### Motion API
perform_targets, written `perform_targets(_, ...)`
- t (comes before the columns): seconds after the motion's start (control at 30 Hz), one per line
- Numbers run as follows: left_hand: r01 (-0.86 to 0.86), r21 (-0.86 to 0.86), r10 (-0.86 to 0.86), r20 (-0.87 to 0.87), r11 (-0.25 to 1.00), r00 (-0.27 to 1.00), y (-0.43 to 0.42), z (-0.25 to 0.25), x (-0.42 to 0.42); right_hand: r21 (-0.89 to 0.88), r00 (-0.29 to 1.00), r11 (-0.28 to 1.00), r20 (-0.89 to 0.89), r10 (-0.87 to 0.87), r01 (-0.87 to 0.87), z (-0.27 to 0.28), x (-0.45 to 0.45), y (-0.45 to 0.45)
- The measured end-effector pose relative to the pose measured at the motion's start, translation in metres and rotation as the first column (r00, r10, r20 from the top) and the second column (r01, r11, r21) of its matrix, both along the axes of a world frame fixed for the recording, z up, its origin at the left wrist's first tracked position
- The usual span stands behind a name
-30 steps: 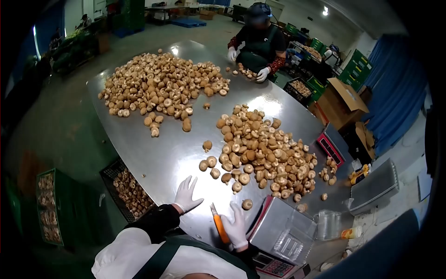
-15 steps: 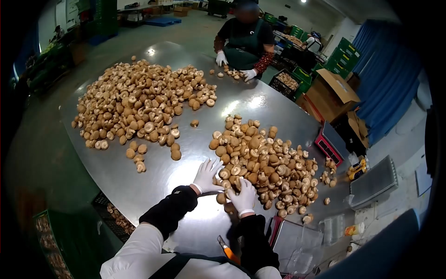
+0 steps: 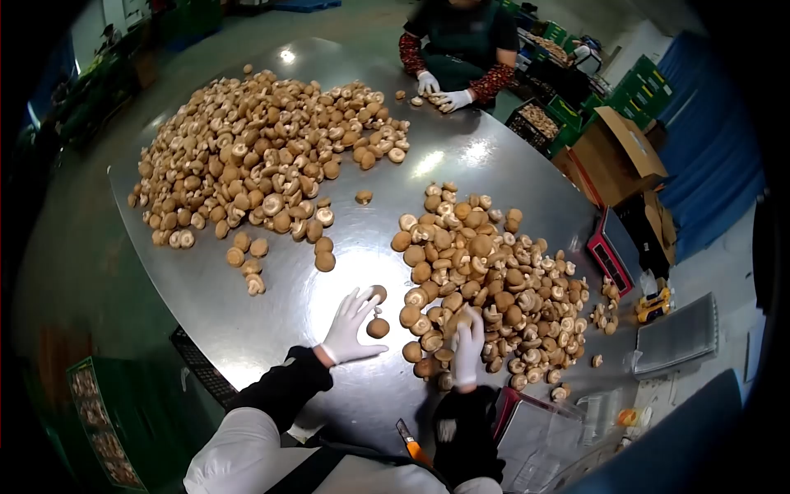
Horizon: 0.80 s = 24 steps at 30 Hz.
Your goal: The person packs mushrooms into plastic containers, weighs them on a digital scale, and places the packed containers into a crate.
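My left hand point(image 3: 350, 331), in a white glove, is open over the steel table. Its fingers are spread beside a loose brown mushroom point(image 3: 378, 328), and a second mushroom point(image 3: 378, 294) lies by the fingertips. At the near left side of the right-hand mushroom pile point(image 3: 514, 296), my gloved right hand point(image 3: 467, 350) reaches in with its fingers bent together. They close on a tan mushroom point(image 3: 451, 323), partly hidden and blurred. Several mushrooms lie around that hand, caps and stems facing different ways.
A larger mushroom heap point(image 3: 247, 156) covers the table's far left. Across the table, a person's gloved hands point(image 3: 453, 100) handle mushrooms. An orange-handled knife point(image 3: 414, 445) lies near my body. Red scales point(image 3: 611, 251), clear plastic trays point(image 3: 675, 333) and a yellow tool point(image 3: 652, 305) stand at the right.
My hands have moved apart: the left slid left, off the pile, with two mushrooms now beside it; the right moved right into the pile. The view has shifted.
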<state>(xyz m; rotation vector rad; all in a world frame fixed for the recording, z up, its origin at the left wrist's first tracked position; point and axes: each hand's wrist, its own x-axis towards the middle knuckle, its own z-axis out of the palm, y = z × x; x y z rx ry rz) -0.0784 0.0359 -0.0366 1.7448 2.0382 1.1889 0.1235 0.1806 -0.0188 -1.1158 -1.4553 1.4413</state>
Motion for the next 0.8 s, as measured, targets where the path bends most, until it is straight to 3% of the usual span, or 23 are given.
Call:
perform_targets(0.03,-0.011,0.031,0.009,0.062,0.999,0.998,-0.016,0.003,0.006,-0.151,0.995,0.987,-0.088,0.045,-0.058,0.003,0.011,-0.019)
perform_targets(0.1,0.068,0.078,-0.085,0.254,0.995,0.963,-0.047,0.011,0.029,-0.1,0.978,0.973,-0.049,0.205,-0.209,0.004,0.009,-0.074)
perform_targets(0.13,0.129,0.087,-0.146,0.238,0.988,0.96,-0.058,0.017,0.043,-0.185,0.949,0.934,0.019,0.314,-0.306,0.016,0.003,-0.102)
perform_targets(0.17,0.189,0.095,-0.206,0.22,0.977,0.953,-0.067,0.021,0.055,-0.275,0.903,0.879,0.075,0.424,-0.39,0.025,-0.002,-0.126)
perform_targets(0.2,0.269,0.06,-0.272,0.354,0.961,0.895,-0.08,0.017,0.065,-0.284,0.822,0.808,0.1,0.56,-0.516,0.012,-0.001,-0.142)
perform_targets(0.23,0.285,0.05,-0.283,0.363,0.957,0.888,-0.089,0.014,0.066,-0.297,0.718,0.715,0.122,0.685,-0.632,0.013,-0.003,-0.152)
perform_targets(0.27,0.255,0.055,-0.25,0.479,0.965,0.842,-0.102,0.011,0.062,-0.306,0.659,0.659,0.118,0.743,-0.687,0.015,-0.002,-0.154)
perform_targets(0.3,0.217,0.054,-0.206,0.588,0.975,0.782,-0.115,0.017,0.055,-0.24,0.701,0.708,0.128,0.701,-0.664,0.004,0.0,-0.16)
perform_targets(0.33,0.002,0.014,-0.008,0.417,1.0,0.909,-0.129,0.023,0.048,-0.236,0.718,0.722,0.12,0.686,-0.651,0.009,0.0,-0.162)
perform_targets(0.37,-0.24,0.015,0.218,0.365,0.971,0.905,-0.147,0.033,0.037,-0.229,0.735,0.737,0.111,0.669,-0.636,0.015,0.001,-0.157)
perform_targets(0.43,-0.622,0.024,0.542,0.467,0.783,0.699,-0.19,0.009,0.003,-0.092,0.713,0.784,0.362,0.6,-0.614,0.016,0.008,-0.137)
perform_targets(0.47,-0.763,0.009,0.631,0.556,0.646,0.541,-0.214,-0.002,-0.018,-0.135,0.771,0.823,0.294,0.565,-0.551,0.015,0.01,-0.127)
perform_targets(0.5,-0.87,-0.007,0.669,0.642,0.492,0.373,-0.237,-0.012,-0.039,0.017,0.74,0.828,0.46,0.491,-0.56,0.026,0.007,-0.116)
perform_targets(0.53,-0.889,-0.001,0.724,0.581,0.458,0.372,-0.264,-0.026,-0.061,0.161,0.781,0.833,0.476,0.405,-0.53,0.03,0.004,-0.107)
perform_targets(0.57,-0.905,0.01,0.772,0.517,0.426,0.37,-0.283,-0.031,-0.079,0.245,0.787,0.808,0.492,0.372,-0.536,0.023,0.003,-0.089)
perform_targets(0.6,-0.945,0.003,0.932,0.165,0.326,0.322,-0.299,-0.035,-0.089,0.45,0.781,0.711,0.583,0.224,-0.54,0.009,0.001,-0.067)
perform_targets(0.63,-0.973,0.04,0.955,-0.206,0.227,0.215,-0.304,-0.037,-0.095,0.529,0.815,0.7,0.565,0.132,-0.48,0.01,-0.006,-0.054)
perform_targets(0.67,-0.968,-0.004,0.945,-0.216,0.249,0.244,-0.298,-0.022,-0.095,0.575,0.789,0.669,0.614,0.028,-0.472,0.008,-0.011,-0.038)
perform_targets(0.7,-0.946,0.068,0.93,-0.218,0.316,0.294,-0.281,0.003,-0.09,0.615,0.752,0.634,0.654,-0.079,-0.469,0.003,-0.015,-0.024)
perform_targets(0.77,-0.789,0.081,0.791,-0.139,0.609,0.596,-0.241,0.028,-0.082,0.561,0.604,0.661,0.772,-0.2,-0.498,-0.017,-0.025,-0.002)
perform_targets(0.8,-0.692,0.042,0.689,-0.156,0.721,0.708,-0.214,0.037,-0.07,0.405,0.458,0.744,0.876,-0.149,-0.532,-0.02,-0.031,-0.002)
